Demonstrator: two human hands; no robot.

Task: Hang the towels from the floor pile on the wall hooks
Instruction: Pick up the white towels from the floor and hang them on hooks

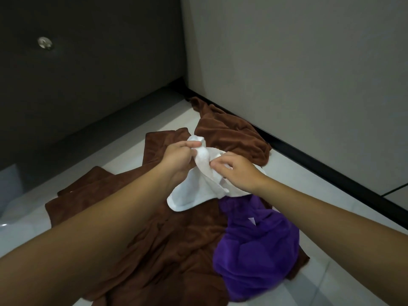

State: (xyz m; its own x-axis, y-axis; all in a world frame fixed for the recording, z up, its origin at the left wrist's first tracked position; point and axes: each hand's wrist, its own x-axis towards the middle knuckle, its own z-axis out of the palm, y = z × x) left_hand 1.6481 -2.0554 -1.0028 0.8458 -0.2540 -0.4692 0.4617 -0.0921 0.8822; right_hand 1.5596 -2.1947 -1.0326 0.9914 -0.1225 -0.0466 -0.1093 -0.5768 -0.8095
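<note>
Both forearms enter from the lower edge, the left from 7 o'clock and the right from 4 o'clock, and meet above the floor pile. The purple towel (254, 250) lies bunched at 5 o'clock of the hands, on top of the brown towel (154, 239), which is spread crumpled over the floor (128, 151) from 7 o'clock to 5 o'clock. The white towel (194, 193) is held in the air over the pile, near frame centre. Its lower end hangs down between the two wrists, just above the purple towel. The left hand (176, 157) has its fingers curled round the upper end of the white towel, and a tuft of cloth sticks out above the fist at 12 o'clock. The right hand (237, 173), at 3 o'clock of the left, has its fingers bent onto a fold of the same towel and pinches it. A second brown towel (231, 133) lies rumpled at 1 o'clock of the hands, against the black skirting (309, 161). The pale wall (309, 62) rises behind it at 2 o'clock. The dark panel (88, 74) fills 10 o'clock and carries a round metal fitting (45, 43).
</note>
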